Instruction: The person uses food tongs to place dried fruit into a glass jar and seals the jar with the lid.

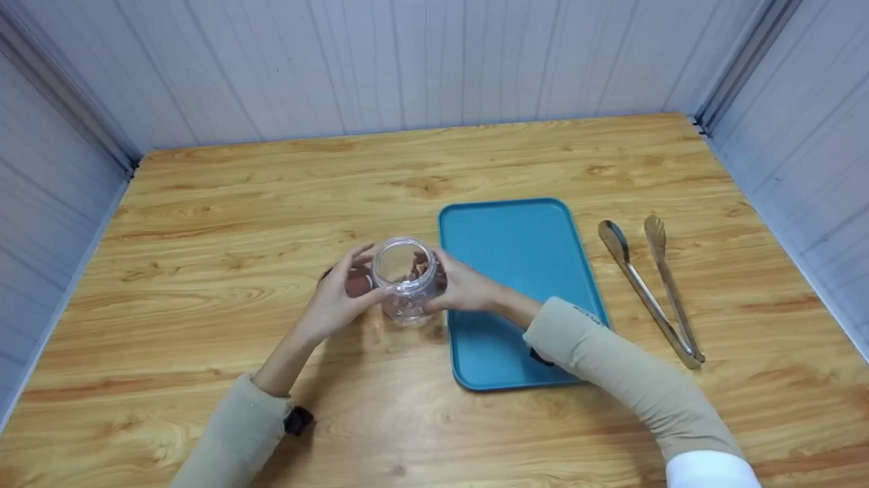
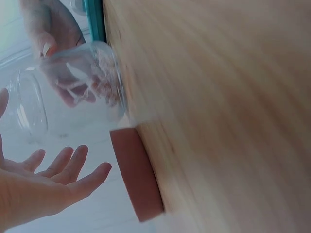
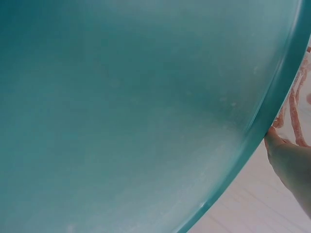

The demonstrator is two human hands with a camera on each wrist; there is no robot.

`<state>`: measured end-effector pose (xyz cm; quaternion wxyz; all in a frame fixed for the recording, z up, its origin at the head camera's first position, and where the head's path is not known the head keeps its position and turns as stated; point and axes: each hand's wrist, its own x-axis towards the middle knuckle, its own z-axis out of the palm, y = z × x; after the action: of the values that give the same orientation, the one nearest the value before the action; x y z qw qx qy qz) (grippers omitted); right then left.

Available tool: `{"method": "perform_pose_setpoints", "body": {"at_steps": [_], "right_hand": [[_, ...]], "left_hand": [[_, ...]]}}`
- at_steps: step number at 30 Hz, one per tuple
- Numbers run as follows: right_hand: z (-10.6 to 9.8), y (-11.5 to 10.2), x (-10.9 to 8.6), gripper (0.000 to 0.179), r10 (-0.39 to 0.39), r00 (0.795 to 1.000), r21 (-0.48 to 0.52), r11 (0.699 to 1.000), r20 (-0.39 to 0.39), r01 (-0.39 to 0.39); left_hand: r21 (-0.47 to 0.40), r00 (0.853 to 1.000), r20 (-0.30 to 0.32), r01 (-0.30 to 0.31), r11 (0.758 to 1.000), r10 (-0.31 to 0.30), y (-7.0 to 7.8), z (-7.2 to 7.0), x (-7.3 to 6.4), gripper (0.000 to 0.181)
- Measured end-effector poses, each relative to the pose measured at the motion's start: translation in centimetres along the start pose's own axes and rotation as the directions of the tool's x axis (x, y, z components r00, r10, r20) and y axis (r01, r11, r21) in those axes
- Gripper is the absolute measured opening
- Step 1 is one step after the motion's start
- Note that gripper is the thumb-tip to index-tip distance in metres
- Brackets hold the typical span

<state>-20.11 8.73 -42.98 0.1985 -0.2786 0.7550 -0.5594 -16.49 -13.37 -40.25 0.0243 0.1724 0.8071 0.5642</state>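
A clear jar without its lid stands upright on the wooden table, with some reddish-brown pieces at its bottom. My right hand grips the jar's right side, thumb toward me and fingers behind. On the other side, my left hand is spread beside the jar; the left wrist view shows its fingers relaxed and apart from the wall. Beneath that hand a round reddish-brown lid lies on the table, partly hidden by the fingers in the head view.
A blue rectangular tray lies right of the jar, under my right forearm. Farther right are metal tongs, their arms spread. White panelled walls stand along the table's back and sides.
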Motion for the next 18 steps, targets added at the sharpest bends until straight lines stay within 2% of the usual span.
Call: {"method": "perform_pose_setpoints", "body": {"at_steps": [3, 7, 11, 18], "right_hand": [[0.0, 0.0, 0.0, 0.083, 0.008, 1.000, -0.011, 1.000, -0.002, -0.008], [0.0, -1.0, -0.3, 0.083, 0.021, 1.000, -0.001, 1.000, 0.010, -0.021], [0.0, -2.6, -0.9, 0.082, 0.022, 0.999, 0.013, 1.000, 0.029, -0.023], [0.2, -3.5, -1.1, 0.079, 0.023, 0.999, -0.017, 1.000, 0.030, -0.022]], "left_hand": [[0.059, 0.999, -0.030, 0.025, 0.998, -0.024, 0.0, -0.9, -0.3, 0.069], [0.044, 0.997, -0.047, 0.067, 0.997, -0.065, 0.1, -2.0, -0.7, 0.069], [0.059, 0.995, -0.067, 0.081, 0.995, -0.078, -0.4, -3.2, -0.9, 0.068], [0.238, 0.994, -0.055, 0.106, 0.966, -0.096, -1.2, -4.6, -1.3, 0.069]]}}
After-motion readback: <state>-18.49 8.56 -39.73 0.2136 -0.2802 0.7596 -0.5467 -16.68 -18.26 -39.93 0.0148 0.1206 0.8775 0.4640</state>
